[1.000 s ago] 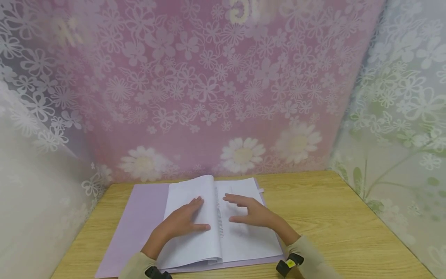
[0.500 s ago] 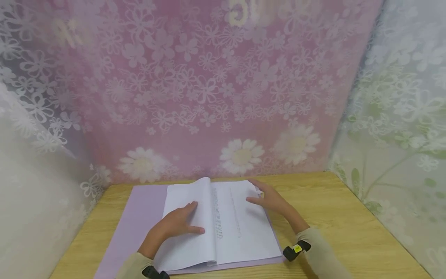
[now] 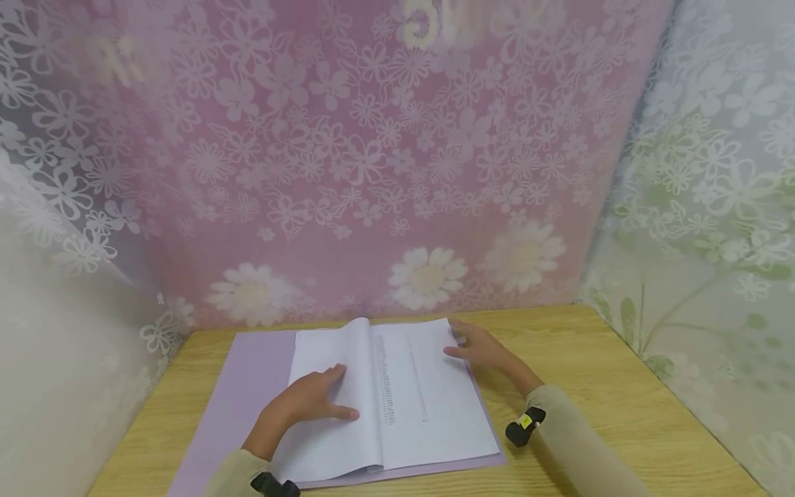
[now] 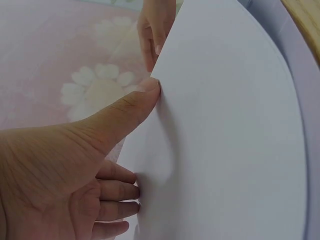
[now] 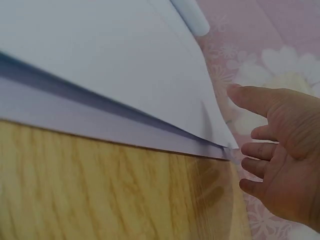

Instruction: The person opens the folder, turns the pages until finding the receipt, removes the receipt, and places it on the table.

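Observation:
A lilac folder lies spread on the table, holding a stack of white paper turned open like a book. The left pages bulge up toward the fold, while the right page lies flatter and carries narrow columns of small print. My left hand rests on the left pages with its thumb spread from the fingers. In the left wrist view that thumb lies against the white paper. My right hand is at the upper right corner of the right page, thumb and fingers apart in the right wrist view.
The wood-grain table extends right of the folder. A pink floral sheet hangs behind its far edge, with pale floral sheets at both sides. Dark wrist cameras are strapped over the sleeves.
My right hand has moved from above the right page out to its far right corner, uncovering the print. The left hand stays on the left pages, shifting slightly left in view.

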Demonstrator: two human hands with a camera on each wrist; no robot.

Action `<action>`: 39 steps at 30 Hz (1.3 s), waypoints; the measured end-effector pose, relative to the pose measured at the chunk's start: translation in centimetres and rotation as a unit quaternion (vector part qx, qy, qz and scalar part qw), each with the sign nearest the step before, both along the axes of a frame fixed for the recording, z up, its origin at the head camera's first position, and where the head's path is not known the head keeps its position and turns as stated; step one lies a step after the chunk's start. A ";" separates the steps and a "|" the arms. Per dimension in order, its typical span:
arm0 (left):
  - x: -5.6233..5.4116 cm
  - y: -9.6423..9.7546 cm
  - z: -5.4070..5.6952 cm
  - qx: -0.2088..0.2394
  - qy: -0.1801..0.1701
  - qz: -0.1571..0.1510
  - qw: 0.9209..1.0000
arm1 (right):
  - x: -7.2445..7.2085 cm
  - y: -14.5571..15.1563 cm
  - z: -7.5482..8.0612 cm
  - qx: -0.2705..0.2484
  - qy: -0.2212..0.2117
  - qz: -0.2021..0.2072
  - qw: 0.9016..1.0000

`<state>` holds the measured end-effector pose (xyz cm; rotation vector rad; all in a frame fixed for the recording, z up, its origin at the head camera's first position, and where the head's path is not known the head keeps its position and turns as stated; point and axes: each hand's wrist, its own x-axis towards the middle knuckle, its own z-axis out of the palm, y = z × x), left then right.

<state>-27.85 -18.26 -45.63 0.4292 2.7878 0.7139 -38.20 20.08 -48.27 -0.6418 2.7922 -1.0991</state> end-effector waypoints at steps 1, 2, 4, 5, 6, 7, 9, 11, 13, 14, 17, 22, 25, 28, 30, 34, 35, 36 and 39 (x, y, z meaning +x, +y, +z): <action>0.0 0.0 0.0 0.000 -0.002 0.001 1.000 | -0.2 0.0 -0.2 0.010 -0.006 -0.001 1.000; 0.0 0.0 0.0 -0.001 -0.004 0.003 1.000 | -0.4 -0.1 -0.4 0.019 -0.009 0.000 1.000; 0.0 0.0 -0.1 -0.002 -0.009 0.005 1.000 | -0.5 -0.2 -0.7 0.037 -0.022 -0.001 0.999; 0.0 0.0 -0.1 -0.002 -0.011 0.006 1.000 | -0.6 -0.2 -0.8 0.047 -0.024 0.000 0.999; -0.1 0.1 -0.2 -0.003 -0.013 0.008 1.000 | -0.6 -0.3 -0.9 0.055 -0.028 -0.001 0.998; -0.1 0.1 -0.3 -0.004 -0.015 0.008 1.000 | -0.6 -0.3 -0.9 0.060 -0.030 -0.001 0.998; -0.1 0.1 -0.4 -0.006 -0.014 0.009 1.000 | -0.5 -0.5 -1.0 0.066 -0.025 0.000 0.998; -0.2 0.1 -0.5 -0.007 -0.015 0.008 1.000 | -0.3 -0.6 -0.9 0.067 -0.017 0.000 0.998; -0.2 0.1 -0.6 -0.007 -0.017 0.006 1.000 | -0.3 -0.6 -0.9 0.070 -0.014 -0.003 0.997; -0.2 0.1 -0.6 -0.006 -0.017 0.006 1.000 | -0.2 -0.7 -0.9 0.071 -0.012 -0.004 0.997; -0.1 0.2 -0.6 -0.006 -0.020 0.005 1.000 | 0.0 -0.7 -0.8 0.075 0.000 0.000 0.997; -0.2 0.1 -0.5 -0.012 -0.013 0.000 1.000 | 0.5 -0.9 -0.3 0.057 0.019 0.003 0.998; -0.3 0.0 -0.5 -0.012 -0.012 -0.004 1.000 | 0.9 -1.0 0.4 0.017 0.027 0.013 0.999; -0.4 0.0 -0.5 -0.013 -0.015 -0.005 1.000 | 1.2 -0.8 1.1 -0.035 0.026 0.038 0.998; -0.5 0.0 -0.5 -0.013 -0.015 -0.004 1.000 | 1.3 -0.6 1.5 -0.064 0.028 0.057 0.996; -0.5 0.0 -0.4 -0.009 -0.015 -0.002 1.000 | 1.5 0.1 2.1 -0.128 0.000 0.081 0.989; -0.5 -0.1 -0.4 -0.008 -0.016 -0.002 1.000 | 1.6 0.3 2.2 -0.140 -0.009 0.085 0.986; -0.4 -0.1 -0.4 -0.006 -0.017 -0.003 1.000 | 1.7 0.5 2.3 -0.153 -0.023 0.089 0.984; -0.3 -0.1 -0.3 -0.003 -0.022 -0.004 1.000 | 2.1 1.2 2.5 -0.178 -0.058 0.113 0.976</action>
